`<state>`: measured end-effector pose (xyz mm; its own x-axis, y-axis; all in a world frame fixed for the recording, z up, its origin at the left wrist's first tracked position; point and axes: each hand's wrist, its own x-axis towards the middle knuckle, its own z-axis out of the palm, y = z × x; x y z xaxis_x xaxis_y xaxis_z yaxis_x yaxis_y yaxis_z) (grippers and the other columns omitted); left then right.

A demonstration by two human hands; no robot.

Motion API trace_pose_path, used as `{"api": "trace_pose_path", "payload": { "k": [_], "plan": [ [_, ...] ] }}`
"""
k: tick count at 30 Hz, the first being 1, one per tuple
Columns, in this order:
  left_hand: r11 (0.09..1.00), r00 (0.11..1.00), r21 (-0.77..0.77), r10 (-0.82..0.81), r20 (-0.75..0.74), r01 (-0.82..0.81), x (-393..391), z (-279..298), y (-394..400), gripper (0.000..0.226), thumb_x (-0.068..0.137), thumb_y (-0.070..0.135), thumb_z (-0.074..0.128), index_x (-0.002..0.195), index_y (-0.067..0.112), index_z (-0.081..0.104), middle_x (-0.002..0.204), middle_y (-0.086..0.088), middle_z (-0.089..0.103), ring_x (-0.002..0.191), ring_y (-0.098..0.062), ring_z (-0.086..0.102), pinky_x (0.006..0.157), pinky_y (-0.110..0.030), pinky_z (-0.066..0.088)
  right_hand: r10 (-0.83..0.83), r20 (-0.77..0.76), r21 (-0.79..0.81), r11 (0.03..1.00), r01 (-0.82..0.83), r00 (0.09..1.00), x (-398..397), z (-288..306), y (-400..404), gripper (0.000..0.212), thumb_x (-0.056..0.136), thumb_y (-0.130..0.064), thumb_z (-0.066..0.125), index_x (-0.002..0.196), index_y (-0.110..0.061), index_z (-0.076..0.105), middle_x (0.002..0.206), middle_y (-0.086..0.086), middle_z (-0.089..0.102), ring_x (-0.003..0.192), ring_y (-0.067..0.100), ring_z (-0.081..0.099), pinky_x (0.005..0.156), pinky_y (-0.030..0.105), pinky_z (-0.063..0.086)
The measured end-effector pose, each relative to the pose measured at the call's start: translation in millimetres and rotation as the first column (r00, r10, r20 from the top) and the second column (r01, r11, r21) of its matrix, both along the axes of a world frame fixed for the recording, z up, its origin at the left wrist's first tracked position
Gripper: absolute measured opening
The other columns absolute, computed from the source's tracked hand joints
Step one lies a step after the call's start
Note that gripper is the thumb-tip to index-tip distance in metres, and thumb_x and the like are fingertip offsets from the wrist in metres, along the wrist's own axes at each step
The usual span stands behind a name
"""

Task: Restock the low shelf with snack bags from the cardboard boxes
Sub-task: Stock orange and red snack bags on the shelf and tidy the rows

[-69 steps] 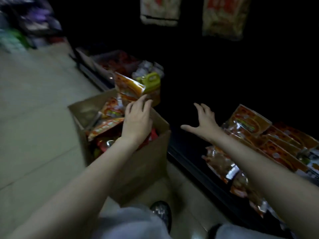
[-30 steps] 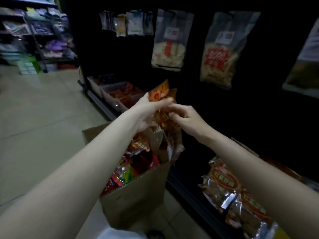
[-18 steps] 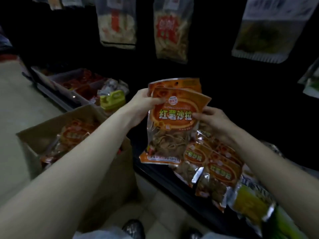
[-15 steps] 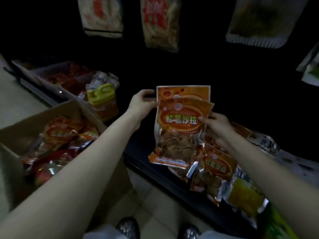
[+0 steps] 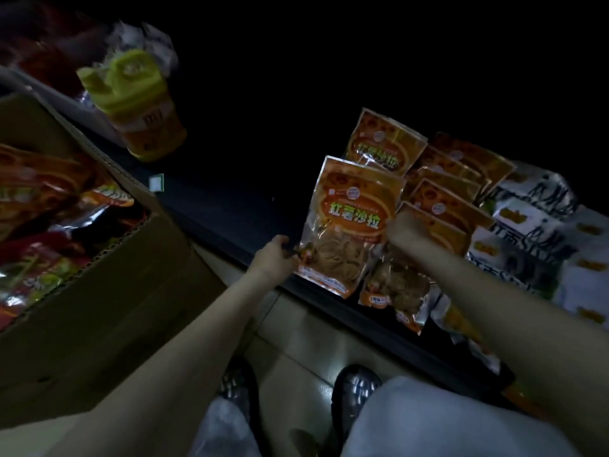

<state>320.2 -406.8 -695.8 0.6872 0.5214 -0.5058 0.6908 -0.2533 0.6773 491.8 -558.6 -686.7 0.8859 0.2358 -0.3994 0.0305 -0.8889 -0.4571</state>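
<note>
orange snack bag (image 5: pixel 349 222) is standing up over the low shelf (image 5: pixel 230 206), at 3 o'clock from the cardboard box (image 5: pixel 108 291). left hand (image 5: pixel 275 258) is pinching its lower left edge. right hand (image 5: pixel 403 229) is gripping its right side, fingers curled.

Place: a shop aisle, dimly lit, seen from above by a person standing at the display.
Shelf: a low dark shelf (image 5: pixel 333 301) runs at floor level, stocked with rows of identical orange snack bags (image 5: pixel 451 206) overlapping one another.
Other goods: white packs with black lettering (image 5: pixel 540 225) sit just beside the orange ones; a yellow-topped pack (image 5: pixel 138 103) stands further along.
Stock: an open cardboard box (image 5: pixel 108 291) on the floor is full of bagged snacks.
Floor: pale tiles (image 5: pixel 296 341), as in a store.
</note>
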Motion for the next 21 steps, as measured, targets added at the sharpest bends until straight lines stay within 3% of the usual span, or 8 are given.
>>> {"api": "trace_pose_path", "payload": {
  "k": [3, 5, 7, 9, 14, 16, 18, 21],
  "plan": [
    [0.998, 0.998, 0.011, -0.057, 0.039, 0.056, 7, -3, -12, 0.063, 0.09, 0.016, 0.058, 0.145, 0.017, 0.028, 0.138, -0.007, 0.049, 0.122, -0.025, 0.05, 0.098, -0.035, 0.045, 0.138, -0.045, 0.023, 0.99, -0.137, 0.989, 18, 23, -2, 0.021, 0.098, -0.015, 0.042, 0.1, -0.001, 0.058, 0.099, 0.02, 0.063, 0.072, 0.027, 0.063, 0.056, 0.029, 0.047],
    [0.992, 0.991, 0.042, -0.122, 0.049, 0.12, 14, -2, -23, 0.064, 0.091, 0.016, 0.056, 0.146, 0.023, 0.025, 0.141, -0.009, 0.043, 0.121, -0.028, 0.05, 0.096, -0.037, 0.046, 0.016, -0.11, 0.247, 0.969, 0.011, 0.994, 22, 41, -8, 0.018, 0.098, -0.003, 0.039, 0.103, 0.001, 0.056, 0.098, 0.027, 0.064, 0.052, 0.017, 0.065, 0.038, 0.023, 0.049],
    [0.984, 0.984, 0.066, -0.169, 0.051, 0.165, 23, -2, -33, 0.07, 0.09, 0.013, 0.054, 0.148, 0.028, 0.017, 0.147, -0.01, 0.03, 0.128, -0.031, 0.041, 0.101, -0.041, 0.042, -0.141, -0.085, 0.388, 0.907, 0.163, 0.986, 27, 59, -24, 0.025, 0.098, 0.003, 0.033, 0.104, 0.005, 0.057, 0.101, 0.03, 0.061, 0.057, 0.023, 0.068, 0.034, 0.021, 0.046],
    [0.981, 0.98, 0.064, -0.189, 0.068, 0.185, 31, -3, -43, 0.075, 0.089, 0.012, 0.055, 0.149, 0.031, 0.013, 0.152, -0.008, 0.019, 0.132, -0.032, 0.036, 0.104, -0.043, 0.039, -0.189, -0.102, 0.33, 0.92, 0.212, 0.977, 32, 67, -42, 0.023, 0.098, -0.001, 0.037, 0.108, 0.007, 0.057, 0.112, 0.03, 0.06, 0.077, 0.037, 0.065, 0.048, 0.028, 0.049],
    [0.985, 0.989, 0.109, -0.138, 0.061, 0.131, 38, -9, -53, 0.079, 0.088, 0.013, 0.06, 0.148, 0.035, 0.013, 0.15, -0.009, 0.02, 0.124, -0.034, 0.044, 0.097, -0.043, 0.045, 0.072, -0.41, 0.28, 0.959, 0.05, 0.909, 17, 47, -52, 0.047, 0.085, -0.016, 0.067, 0.127, -0.011, 0.047, 0.118, 0.01, 0.059, 0.106, 0.024, 0.057, 0.088, 0.036, 0.048],
    [0.984, 0.988, 0.105, -0.148, 0.053, 0.142, 33, -10, -54, 0.076, 0.087, 0.013, 0.062, 0.147, 0.031, 0.018, 0.15, -0.007, 0.023, 0.126, -0.033, 0.043, 0.099, -0.044, 0.045, 0.177, -0.391, 0.286, 0.956, -0.063, 0.903, 6, 35, -37, 0.056, 0.082, -0.021, 0.071, 0.131, -0.015, 0.045, 0.123, 0.002, 0.055, 0.114, 0.021, 0.054, 0.092, 0.034, 0.046],
    [0.989, 0.986, 0.069, -0.14, 0.095, 0.134, 26, -11, -52, 0.074, 0.087, 0.01, 0.061, 0.146, 0.029, 0.02, 0.147, -0.006, 0.032, 0.126, -0.032, 0.044, 0.098, -0.046, 0.046, 0.171, -0.268, 0.303, 0.949, -0.086, 0.948, 5, 29, -25, 0.054, 0.083, -0.017, 0.069, 0.131, -0.012, 0.045, 0.124, 0.003, 0.055, 0.108, 0.021, 0.055, 0.08, 0.027, 0.048],
    [0.996, 0.977, 0.06, -0.07, 0.203, 0.059, 23, -12, -49, 0.072, 0.089, 0.015, 0.06, 0.147, 0.024, 0.019, 0.141, -0.008, 0.043, 0.122, -0.03, 0.049, 0.097, -0.042, 0.046, 0.14, -0.336, 0.344, 0.939, -0.017, 0.931, 17, 42, -30, 0.042, 0.088, -0.01, 0.063, 0.127, -0.01, 0.046, 0.114, 0.004, 0.057, 0.088, 0.018, 0.06, 0.06, 0.023, 0.051]
  ]
}}
